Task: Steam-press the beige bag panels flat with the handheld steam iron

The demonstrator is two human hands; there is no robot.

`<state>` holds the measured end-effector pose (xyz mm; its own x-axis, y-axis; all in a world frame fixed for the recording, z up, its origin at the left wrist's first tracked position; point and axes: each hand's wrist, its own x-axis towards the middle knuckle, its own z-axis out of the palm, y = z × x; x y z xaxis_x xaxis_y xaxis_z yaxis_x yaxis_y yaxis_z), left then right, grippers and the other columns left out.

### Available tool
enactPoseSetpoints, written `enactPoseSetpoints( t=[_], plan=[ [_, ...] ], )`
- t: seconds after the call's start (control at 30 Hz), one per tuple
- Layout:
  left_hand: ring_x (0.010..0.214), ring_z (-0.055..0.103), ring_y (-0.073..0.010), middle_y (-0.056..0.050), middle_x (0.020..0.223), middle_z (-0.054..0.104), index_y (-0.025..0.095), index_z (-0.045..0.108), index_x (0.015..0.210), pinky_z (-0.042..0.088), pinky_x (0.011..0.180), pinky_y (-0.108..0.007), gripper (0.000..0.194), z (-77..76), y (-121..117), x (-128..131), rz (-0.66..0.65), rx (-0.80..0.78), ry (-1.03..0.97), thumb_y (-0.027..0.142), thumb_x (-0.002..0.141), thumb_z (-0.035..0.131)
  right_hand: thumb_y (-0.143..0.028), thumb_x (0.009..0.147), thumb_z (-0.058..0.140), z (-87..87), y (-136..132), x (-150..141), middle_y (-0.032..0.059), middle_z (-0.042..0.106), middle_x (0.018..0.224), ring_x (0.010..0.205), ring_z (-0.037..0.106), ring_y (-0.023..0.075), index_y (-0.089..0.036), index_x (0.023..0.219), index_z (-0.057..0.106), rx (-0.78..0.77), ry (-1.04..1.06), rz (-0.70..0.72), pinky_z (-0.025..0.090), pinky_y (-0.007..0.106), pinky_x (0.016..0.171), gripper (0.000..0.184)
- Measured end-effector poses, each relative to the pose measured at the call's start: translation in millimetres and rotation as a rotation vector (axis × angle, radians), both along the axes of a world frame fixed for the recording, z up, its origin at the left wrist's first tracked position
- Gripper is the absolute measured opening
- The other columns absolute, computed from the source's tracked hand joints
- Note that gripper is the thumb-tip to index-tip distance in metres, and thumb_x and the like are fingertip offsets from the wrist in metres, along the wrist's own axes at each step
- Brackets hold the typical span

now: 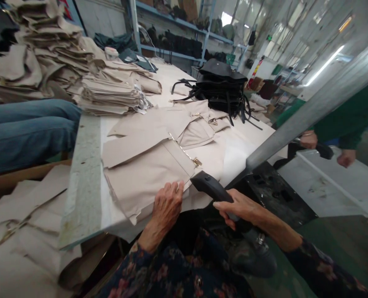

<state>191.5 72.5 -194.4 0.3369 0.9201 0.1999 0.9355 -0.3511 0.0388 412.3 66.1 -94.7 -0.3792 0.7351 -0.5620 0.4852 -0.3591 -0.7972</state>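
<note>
On the worktable lies a flat beige bag piece (149,169), with a gold zipper (184,151) and its zipper pull (197,162) along one side. My left hand (168,203) is closed over the near edge, fingers together on top; its thumb is hidden. My right hand (238,207) is wrapped round the handle of a black hand-held nozzle tool (210,184). The tool's flat tip is at the bag piece's right corner, close to my left fingertips; contact cannot be made out. Another beige piece (196,132) with metal fittings lies just beyond.
Beige stacks (109,95) stand at the back left, black bags (223,82) at the back. A slanted metal post (314,103) crosses the right side. Beyond it, a co-worker's hands (309,139) are near a whitish bin (333,182). Someone's jeans (32,132) show left, above boxed beige pieces (29,231).
</note>
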Motion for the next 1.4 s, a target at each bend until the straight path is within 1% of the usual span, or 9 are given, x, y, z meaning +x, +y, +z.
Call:
enactPoseSetpoints(
  t=[0.17, 0.3, 0.5, 0.63, 0.97, 1.07, 1.23, 1.3, 1.4],
  plan=[
    [0.094, 0.051, -0.0241, -0.011, 0.098, 0.058, 0.014, 0.047, 0.132, 0.044, 0.074, -0.035, 0.043, 0.1, -0.1, -0.3, 0.006, -0.023, 0.034, 0.011, 0.090, 0.041, -0.053, 0.078, 0.065, -21.1, 23.8, -10.9, -0.0021, 0.051, 0.043, 0.036, 0.046, 0.0093, -0.015, 0.062, 0.053, -0.034, 0.085, -0.026, 0.040, 0.019, 0.037, 0.043],
    [0.093, 0.052, -0.0235, -0.010, 0.100, 0.058, 0.014, 0.049, 0.130, 0.044, 0.073, -0.034, 0.042, 1.5, -0.9, 0.9, 0.017, -0.015, 0.030, 0.011, 0.089, 0.044, -0.053, 0.081, 0.062, -24.9, 34.6, -8.4, -0.0019, 0.051, 0.042, 0.036, 0.046, 0.0088, -0.015, 0.061, 0.052, 0.049, 0.099, -0.046, 0.038, 0.018, 0.038, 0.044],
    [0.093, 0.053, -0.0233, -0.009, 0.099, 0.057, 0.014, 0.047, 0.132, 0.045, 0.073, -0.034, 0.044, -2.9, 2.0, 1.5, 0.025, 0.004, 0.025, 0.011, 0.088, 0.047, -0.059, 0.073, 0.067, -20.2, 18.6, 7.0, -0.0030, 0.048, 0.040, 0.034, 0.044, 0.0095, -0.017, 0.058, 0.048, -0.021, 0.038, -0.012, 0.035, 0.019, 0.034, 0.048],
    [0.095, 0.052, -0.0229, -0.009, 0.100, 0.057, 0.015, 0.046, 0.132, 0.045, 0.074, -0.033, 0.045, -5.9, 2.0, 1.0, 0.029, 0.012, 0.031, 0.010, 0.087, 0.047, -0.058, 0.076, 0.064, -17.7, 21.2, 3.4, -0.0014, 0.050, 0.042, 0.035, 0.046, 0.0096, -0.016, 0.059, 0.050, 0.012, 0.028, 0.013, 0.037, 0.019, 0.036, 0.048],
    [0.092, 0.053, -0.0222, -0.009, 0.097, 0.058, 0.016, 0.048, 0.130, 0.044, 0.073, -0.033, 0.044, -3.4, 0.6, 0.6, 0.033, 0.023, 0.042, 0.008, 0.087, 0.045, -0.051, 0.078, 0.063, 15.3, 25.7, 25.1, -0.0006, 0.052, 0.041, 0.036, 0.048, 0.0106, -0.015, 0.058, 0.052, 0.164, -0.009, -0.038, 0.037, 0.019, 0.038, 0.043],
    [0.091, 0.053, -0.0223, -0.008, 0.095, 0.058, 0.016, 0.049, 0.130, 0.044, 0.072, -0.033, 0.043, -2.2, 0.7, 0.1, 0.025, 0.028, 0.043, 0.008, 0.088, 0.044, -0.053, 0.076, 0.065, 7.7, 23.4, 23.7, -0.0018, 0.050, 0.041, 0.036, 0.047, 0.0105, -0.016, 0.059, 0.051, 0.114, 0.023, -0.050, 0.038, 0.020, 0.037, 0.043],
    [0.092, 0.053, -0.0227, -0.008, 0.097, 0.057, 0.017, 0.047, 0.132, 0.045, 0.073, -0.033, 0.046, -2.9, 2.3, -1.6, 0.025, 0.007, 0.043, 0.009, 0.087, 0.046, -0.058, 0.076, 0.063, -21.1, 29.9, 7.7, -0.0021, 0.049, 0.040, 0.034, 0.045, 0.0102, -0.016, 0.061, 0.051, 0.002, 0.071, 0.007, 0.036, 0.020, 0.035, 0.046],
    [0.092, 0.053, -0.0229, -0.008, 0.097, 0.057, 0.017, 0.047, 0.132, 0.046, 0.073, -0.033, 0.045, -3.6, 1.9, -1.1, 0.029, -0.009, 0.043, 0.010, 0.088, 0.046, -0.060, 0.076, 0.062, -28.8, 39.2, 1.9, -0.0015, 0.050, 0.040, 0.034, 0.046, 0.0103, -0.016, 0.060, 0.051, 0.001, 0.075, 0.035, 0.036, 0.020, 0.036, 0.048],
    [0.095, 0.054, -0.0229, -0.009, 0.099, 0.057, 0.017, 0.045, 0.132, 0.047, 0.076, -0.034, 0.045, -1.5, -0.9, 3.1, 0.035, -0.029, 0.036, 0.011, 0.088, 0.046, -0.060, 0.078, 0.061, -29.8, 55.1, -1.6, -0.0012, 0.050, 0.040, 0.036, 0.047, 0.0114, -0.017, 0.059, 0.050, 0.075, 0.051, -0.015, 0.038, 0.022, 0.038, 0.048]
  ],
)
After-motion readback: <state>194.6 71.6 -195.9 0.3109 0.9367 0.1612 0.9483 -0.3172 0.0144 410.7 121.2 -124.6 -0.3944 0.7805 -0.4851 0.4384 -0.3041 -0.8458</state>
